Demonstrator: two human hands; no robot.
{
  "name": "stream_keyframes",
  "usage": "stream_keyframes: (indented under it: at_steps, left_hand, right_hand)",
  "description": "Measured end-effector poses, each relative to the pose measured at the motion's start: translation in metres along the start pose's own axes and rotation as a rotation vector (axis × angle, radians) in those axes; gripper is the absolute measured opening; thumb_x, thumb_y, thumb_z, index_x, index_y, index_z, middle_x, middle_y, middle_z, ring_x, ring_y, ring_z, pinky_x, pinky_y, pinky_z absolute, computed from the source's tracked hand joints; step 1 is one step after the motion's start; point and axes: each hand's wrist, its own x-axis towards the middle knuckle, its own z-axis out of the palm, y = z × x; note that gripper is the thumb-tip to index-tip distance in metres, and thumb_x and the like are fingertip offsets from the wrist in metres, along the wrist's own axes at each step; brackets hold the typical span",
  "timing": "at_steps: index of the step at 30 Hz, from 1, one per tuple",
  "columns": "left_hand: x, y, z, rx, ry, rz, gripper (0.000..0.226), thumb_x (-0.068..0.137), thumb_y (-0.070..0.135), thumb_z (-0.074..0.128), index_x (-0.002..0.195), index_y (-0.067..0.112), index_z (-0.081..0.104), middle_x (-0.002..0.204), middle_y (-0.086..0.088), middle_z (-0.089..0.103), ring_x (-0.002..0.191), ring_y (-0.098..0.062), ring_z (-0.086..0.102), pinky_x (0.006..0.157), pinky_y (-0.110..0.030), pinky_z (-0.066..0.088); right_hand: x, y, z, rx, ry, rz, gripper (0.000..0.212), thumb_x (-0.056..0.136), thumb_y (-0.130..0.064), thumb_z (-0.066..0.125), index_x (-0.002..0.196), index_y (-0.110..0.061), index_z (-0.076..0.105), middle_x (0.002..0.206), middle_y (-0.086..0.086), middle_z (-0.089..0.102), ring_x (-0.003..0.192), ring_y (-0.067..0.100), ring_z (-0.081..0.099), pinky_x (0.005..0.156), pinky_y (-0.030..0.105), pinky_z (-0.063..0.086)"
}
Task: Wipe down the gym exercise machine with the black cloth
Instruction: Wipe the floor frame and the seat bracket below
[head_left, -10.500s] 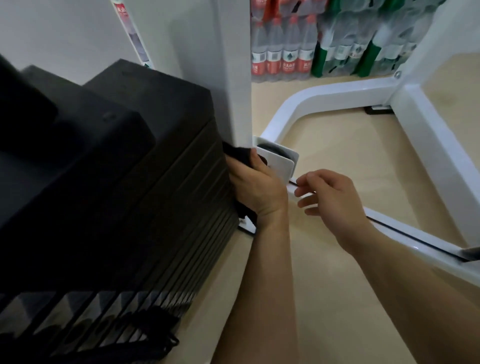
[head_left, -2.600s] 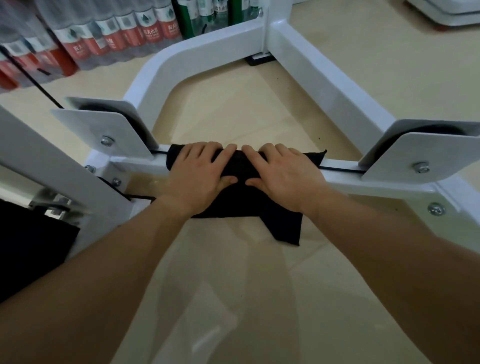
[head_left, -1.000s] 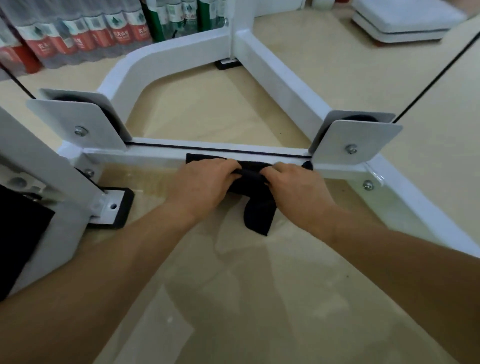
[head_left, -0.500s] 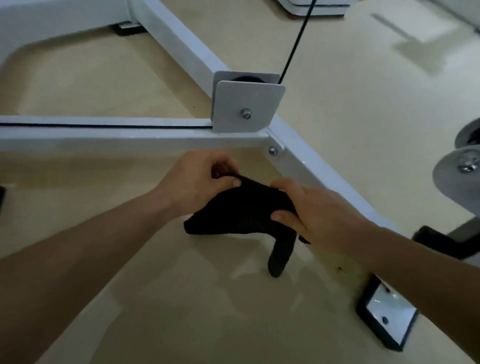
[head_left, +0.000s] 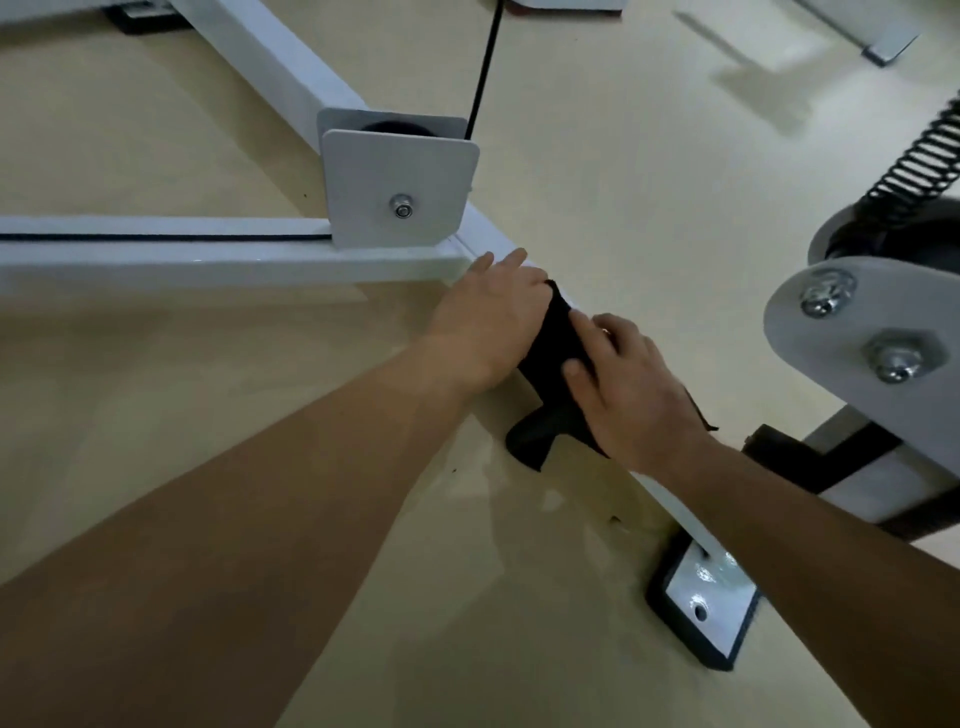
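The black cloth (head_left: 553, 358) is draped over the white diagonal base bar (head_left: 491, 241) of the gym machine, just below the corner where that bar meets the horizontal bar (head_left: 208, 260). My left hand (head_left: 493, 317) lies on the cloth's upper end, fingers extended over the bar. My right hand (head_left: 628, 384) presses flat on the cloth's lower part. A loose fold of cloth hangs down to the floor between my wrists. The bar under my hands is hidden.
A white pulley bracket (head_left: 397, 187) with a bolt stands at the corner, a black cable (head_left: 483, 73) rising from it. A bolted foot plate (head_left: 709, 597) ends the bar at lower right. Another pulley plate (head_left: 878, 332) and a coiled spring (head_left: 919, 161) hang at the right.
Both hands have carried the cloth from the horizontal bar, past the corner, and laid it on the diagonal bar to the right. The view has swung right.
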Motion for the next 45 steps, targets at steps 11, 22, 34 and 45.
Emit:
stream_keyframes:
  at_steps: [11, 22, 34, 45]
  left_hand:
    - [0.006, -0.031, 0.015, 0.386, 0.024, -0.055, 0.053, 0.106, 0.016, 0.013, 0.155, -0.006, 0.010, 0.164, -0.027, 0.006, 0.154, -0.035, 0.004, 0.124, -0.044, 0.009]
    - [-0.003, -0.014, 0.042, 0.125, 0.028, 0.265, 0.064, 0.102, 0.042, 0.019, 0.156, 0.008, 0.026, 0.164, -0.013, 0.023, 0.151, -0.034, 0.021, 0.122, -0.046, 0.018]
    - [0.013, -0.036, 0.023, 0.233, 0.009, 0.105, 0.054, 0.108, 0.024, 0.017, 0.157, 0.003, 0.012, 0.166, -0.018, 0.009, 0.153, -0.031, 0.013, 0.123, -0.041, 0.012]
    - [-0.002, 0.020, 0.039, 0.220, -0.065, 0.272, 0.063, 0.107, 0.041, 0.021, 0.159, 0.009, 0.002, 0.168, -0.009, -0.003, 0.155, -0.025, -0.005, 0.125, -0.039, 0.001]
  right_hand:
    - [0.085, -0.021, 0.019, -0.080, -0.063, -0.124, 0.075, 0.103, -0.051, 0.035, 0.160, -0.013, 0.004, 0.160, 0.013, 0.025, 0.142, 0.032, 0.036, 0.110, 0.043, 0.038]
    - [0.012, 0.019, 0.012, -0.176, -0.060, -0.053, 0.074, 0.102, -0.048, 0.036, 0.158, -0.009, 0.009, 0.148, 0.015, 0.039, 0.124, 0.031, 0.050, 0.090, 0.040, 0.049]
    - [0.071, -0.017, 0.019, -0.179, -0.029, -0.066, 0.077, 0.103, -0.047, 0.038, 0.158, -0.005, 0.005, 0.151, 0.018, 0.035, 0.128, 0.034, 0.045, 0.100, 0.042, 0.042]
    - [-0.022, 0.022, 0.039, -0.483, 0.178, 0.066, 0.068, 0.102, -0.045, 0.040, 0.152, 0.000, 0.030, 0.145, 0.025, 0.048, 0.130, 0.038, 0.052, 0.115, 0.046, 0.037]
